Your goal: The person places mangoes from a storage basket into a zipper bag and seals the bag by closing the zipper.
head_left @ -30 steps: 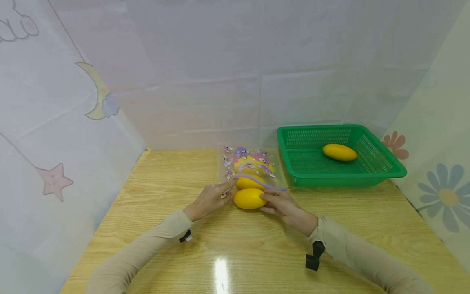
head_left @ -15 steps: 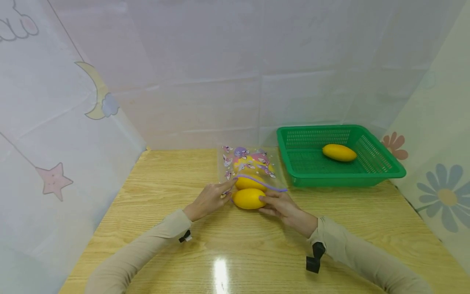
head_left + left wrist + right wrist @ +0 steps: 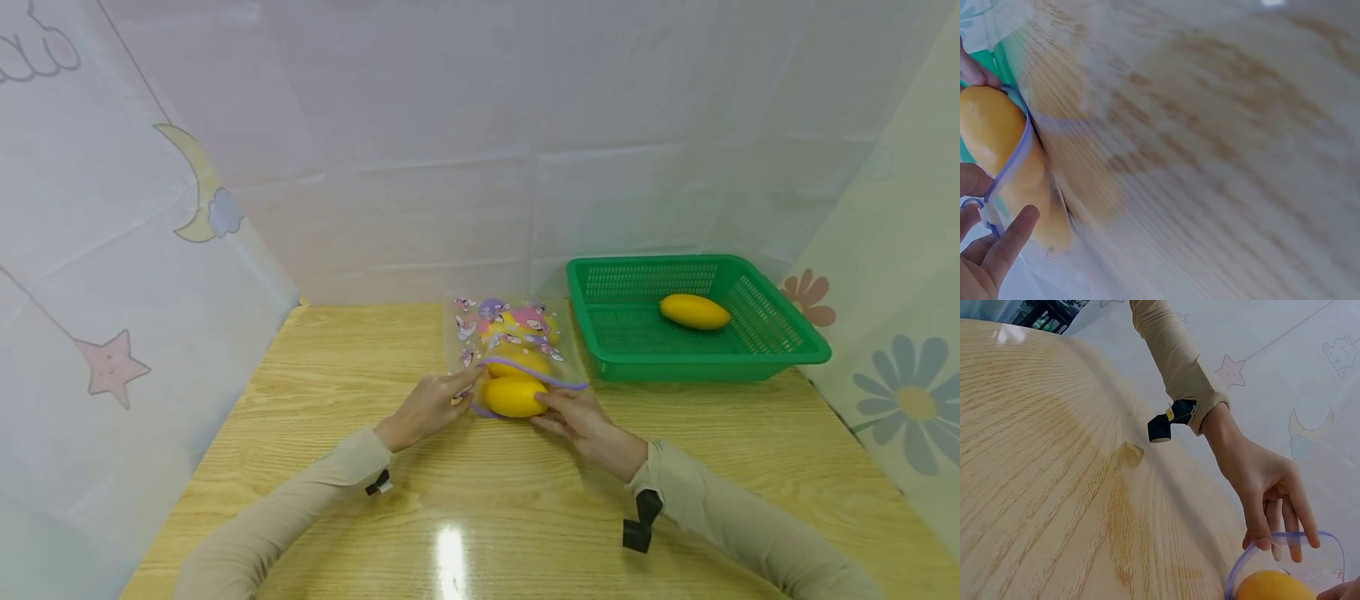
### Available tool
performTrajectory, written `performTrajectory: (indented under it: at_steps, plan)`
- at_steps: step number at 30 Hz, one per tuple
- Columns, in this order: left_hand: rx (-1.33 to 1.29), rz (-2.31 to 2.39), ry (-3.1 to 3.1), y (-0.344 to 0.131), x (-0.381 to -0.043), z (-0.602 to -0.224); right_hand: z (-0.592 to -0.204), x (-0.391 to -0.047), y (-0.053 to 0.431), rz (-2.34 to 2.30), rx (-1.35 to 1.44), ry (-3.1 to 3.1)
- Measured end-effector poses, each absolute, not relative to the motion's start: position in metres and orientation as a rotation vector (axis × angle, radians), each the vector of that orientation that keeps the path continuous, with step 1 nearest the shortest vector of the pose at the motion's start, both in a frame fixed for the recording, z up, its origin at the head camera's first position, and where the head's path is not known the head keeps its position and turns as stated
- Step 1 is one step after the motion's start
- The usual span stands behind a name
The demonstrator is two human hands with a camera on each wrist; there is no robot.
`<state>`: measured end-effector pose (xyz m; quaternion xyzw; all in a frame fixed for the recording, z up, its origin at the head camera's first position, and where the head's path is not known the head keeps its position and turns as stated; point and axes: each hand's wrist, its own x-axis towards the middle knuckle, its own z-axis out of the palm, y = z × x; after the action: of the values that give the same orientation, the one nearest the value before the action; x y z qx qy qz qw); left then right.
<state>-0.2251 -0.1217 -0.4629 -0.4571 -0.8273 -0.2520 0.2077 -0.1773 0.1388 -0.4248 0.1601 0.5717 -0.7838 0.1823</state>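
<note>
In the head view, a clear zip bag [image 3: 459, 337] with printed pictures and a purple zip edge lies at the table's far side. Yellow mangoes [image 3: 519, 363] show through its film. My left hand [image 3: 429, 410] pinches the left side of the bag's mouth; in the right wrist view its thumb and fingers straddle the purple rim [image 3: 1288, 537]. With my right hand [image 3: 588, 427] I grip another mango [image 3: 513, 397] by its right end, at the mouth. The left wrist view shows this mango [image 3: 991, 125] partly behind the purple edge, most of my right hand being out of frame.
A green plastic basket [image 3: 697, 367] stands right of the bag, one mango [image 3: 694, 312] lying in it. Printed cloth sheets [image 3: 420, 167] hang behind and beside the wooden table [image 3: 360, 542]. Black straps [image 3: 640, 521] hang at the wrists.
My right hand has pushed the mango slightly away from me, into the bag's mouth, and the purple lower edge now shows beneath it. My left hand has stayed in place.
</note>
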Motion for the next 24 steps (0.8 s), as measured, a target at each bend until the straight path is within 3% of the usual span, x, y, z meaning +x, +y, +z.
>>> performTrajectory:
  at_steps: [24]
  plan:
    - [-1.276, -0.698, -2.312, -0.122, -0.225, -0.463, -0.41, -0.169, 0.146, -2.132, 0.294, 1.62]
